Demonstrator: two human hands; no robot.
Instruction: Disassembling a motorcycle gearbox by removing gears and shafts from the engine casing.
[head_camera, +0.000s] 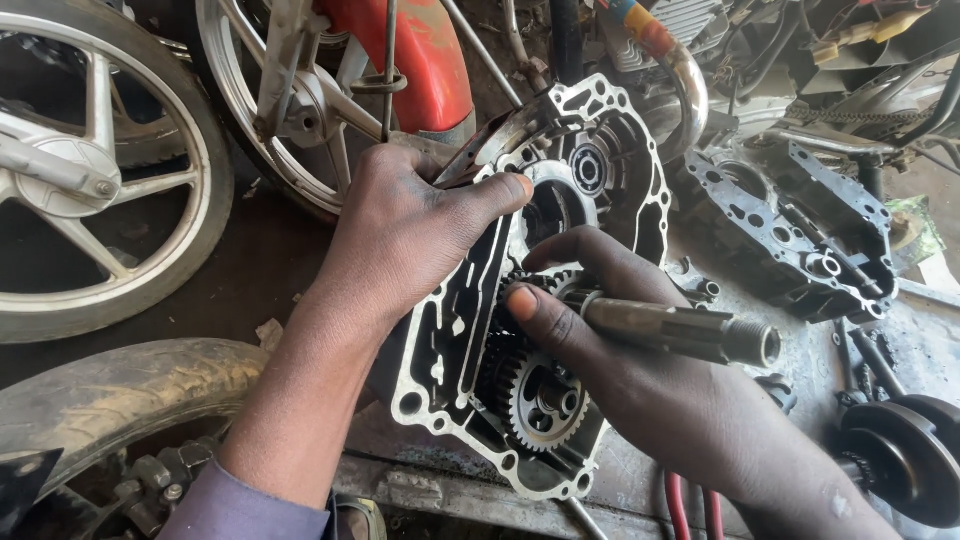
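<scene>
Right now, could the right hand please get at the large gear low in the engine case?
Probably yes: the right hand lies just beside the large gear, whose face is uncovered, though it holds a shaft.

Motorcycle repair workshop, spoked wheels (95, 170), red fender (425, 60), opened engine cases (800, 230), greasy floor (260, 260)

2 crankcase halves (480, 330) (800, 230) — 3 wheels (90, 170) (310, 100) (110, 400), 1 shaft (680, 330).

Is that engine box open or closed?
Open. The crankcase half has no cover, so its gears show; the right hand holds a shaft.
</scene>
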